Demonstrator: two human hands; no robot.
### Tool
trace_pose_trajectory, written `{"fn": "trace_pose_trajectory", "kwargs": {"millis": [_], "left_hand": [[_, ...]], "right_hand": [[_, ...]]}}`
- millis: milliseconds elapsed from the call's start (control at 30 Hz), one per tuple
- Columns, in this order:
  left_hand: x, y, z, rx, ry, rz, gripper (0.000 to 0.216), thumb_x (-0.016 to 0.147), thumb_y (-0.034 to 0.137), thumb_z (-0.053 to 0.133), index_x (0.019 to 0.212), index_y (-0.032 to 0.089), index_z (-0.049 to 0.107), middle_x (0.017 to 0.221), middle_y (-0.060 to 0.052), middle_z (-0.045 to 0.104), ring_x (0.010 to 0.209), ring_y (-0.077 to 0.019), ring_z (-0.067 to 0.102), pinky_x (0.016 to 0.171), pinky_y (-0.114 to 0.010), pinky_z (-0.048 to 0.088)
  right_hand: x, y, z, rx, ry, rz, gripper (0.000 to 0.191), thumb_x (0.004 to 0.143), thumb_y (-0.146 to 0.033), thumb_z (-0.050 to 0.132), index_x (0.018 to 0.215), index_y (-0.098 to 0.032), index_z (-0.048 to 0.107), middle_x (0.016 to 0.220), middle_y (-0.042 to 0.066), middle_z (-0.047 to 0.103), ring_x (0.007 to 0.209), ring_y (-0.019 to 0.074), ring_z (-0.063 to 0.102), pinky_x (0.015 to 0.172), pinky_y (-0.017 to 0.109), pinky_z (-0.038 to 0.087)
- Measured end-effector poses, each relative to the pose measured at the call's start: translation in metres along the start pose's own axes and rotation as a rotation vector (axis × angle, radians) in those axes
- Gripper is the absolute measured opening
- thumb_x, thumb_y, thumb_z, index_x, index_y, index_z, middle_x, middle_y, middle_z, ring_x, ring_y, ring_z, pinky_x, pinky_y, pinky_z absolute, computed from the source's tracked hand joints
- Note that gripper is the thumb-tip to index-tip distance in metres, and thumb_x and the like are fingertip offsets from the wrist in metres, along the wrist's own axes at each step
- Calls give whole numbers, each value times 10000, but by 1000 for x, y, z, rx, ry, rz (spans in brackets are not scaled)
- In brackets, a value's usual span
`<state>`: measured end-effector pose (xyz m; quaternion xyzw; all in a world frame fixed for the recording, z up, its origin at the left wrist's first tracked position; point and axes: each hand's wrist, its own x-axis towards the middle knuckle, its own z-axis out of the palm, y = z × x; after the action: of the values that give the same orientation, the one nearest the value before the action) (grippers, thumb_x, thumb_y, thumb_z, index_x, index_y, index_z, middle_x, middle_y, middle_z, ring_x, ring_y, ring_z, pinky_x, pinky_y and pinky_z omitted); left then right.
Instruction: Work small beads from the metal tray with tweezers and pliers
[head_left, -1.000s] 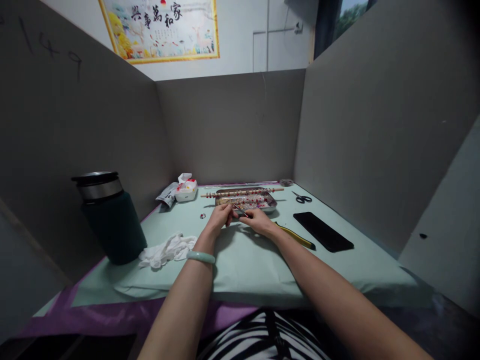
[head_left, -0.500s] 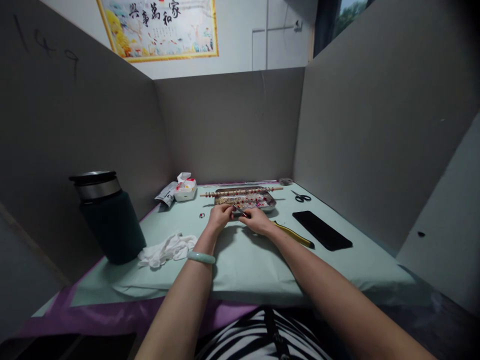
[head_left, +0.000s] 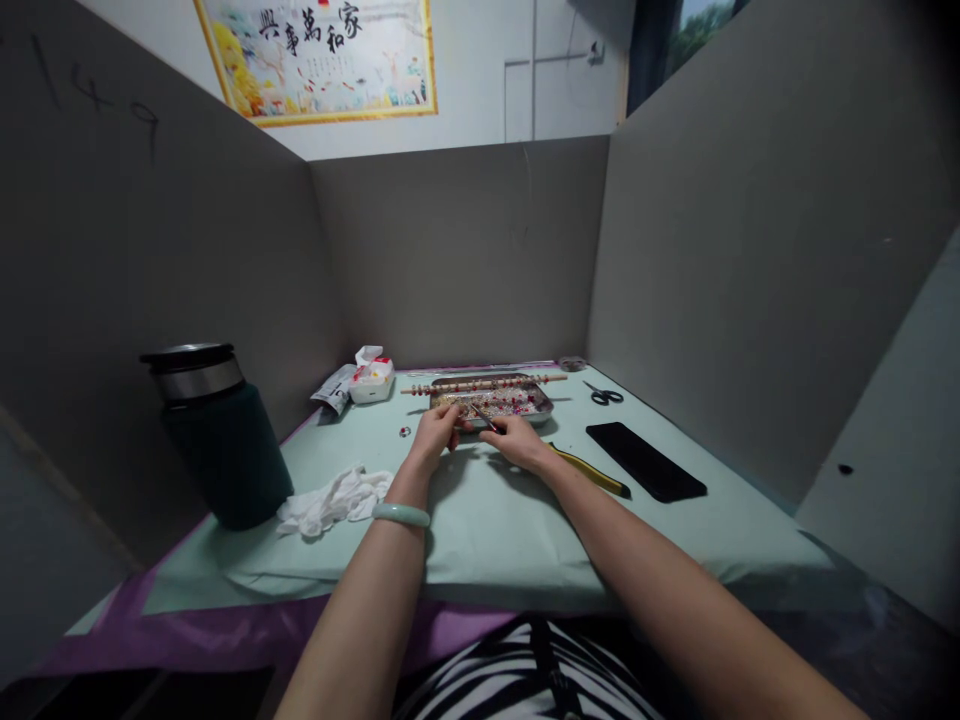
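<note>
My left hand [head_left: 437, 433] and my right hand [head_left: 520, 441] meet just in front of a shallow metal tray [head_left: 545, 408] filled with small colourful beads. The right hand pinches a thin metal tool [head_left: 481, 415], perhaps tweezers, whose tip points up and left toward the tray. The left hand's fingers are curled together at the tray's near edge; what they pinch is too small to make out. A wooden stick [head_left: 484, 383] strung with beads lies across the back of the tray. A pale green bangle [head_left: 400, 514] circles my left wrist.
A dark insulated jug [head_left: 214, 432] stands at the left, with crumpled white gloves [head_left: 330, 500] beside it. Yellow-handled pliers [head_left: 592, 471], a black phone [head_left: 645, 461] and small scissors [head_left: 603, 395] lie to the right. A packet and a white box [head_left: 371, 379] sit at the back left. Grey partition walls enclose the table.
Both hands have shifted slightly toward the tray, and the tool's tip sits a little higher over the tray's near edge. Nothing else has moved.
</note>
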<state>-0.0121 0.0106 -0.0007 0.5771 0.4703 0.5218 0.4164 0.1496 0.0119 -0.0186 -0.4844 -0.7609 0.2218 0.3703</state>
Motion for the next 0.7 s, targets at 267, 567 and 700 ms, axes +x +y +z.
{"fn": "trace_pose_trajectory", "kwargs": {"millis": [267, 567, 700], "left_hand": [[-4, 3, 1, 5, -80, 33, 217, 805, 280, 495, 811, 97, 611, 557, 11, 593, 311, -31, 362, 338, -187, 260], [-3, 4, 2, 8, -121, 36, 222, 813, 317, 497, 716, 123, 546, 506, 24, 555, 299, -30, 359, 330, -182, 244], [-5, 5, 2, 42, -110, 40, 218, 818, 289, 487, 680, 128, 536, 496, 24, 551, 301, -31, 352, 339, -187, 242]], "right_hand": [[0, -2, 0, -41, -1, -36, 329, 750, -448, 525, 727, -145, 650, 597, -7, 536, 562, 111, 422, 532, 225, 257], [-4, -6, 0, -102, 1, -65, 310, 779, -431, 520, 808, -159, 666, 678, 21, 597, 605, 123, 462, 558, 223, 283], [-4, -4, 1, -133, 19, -73, 267, 778, -379, 523, 778, -158, 671, 642, 14, 587, 577, 115, 446, 541, 223, 267]]}}
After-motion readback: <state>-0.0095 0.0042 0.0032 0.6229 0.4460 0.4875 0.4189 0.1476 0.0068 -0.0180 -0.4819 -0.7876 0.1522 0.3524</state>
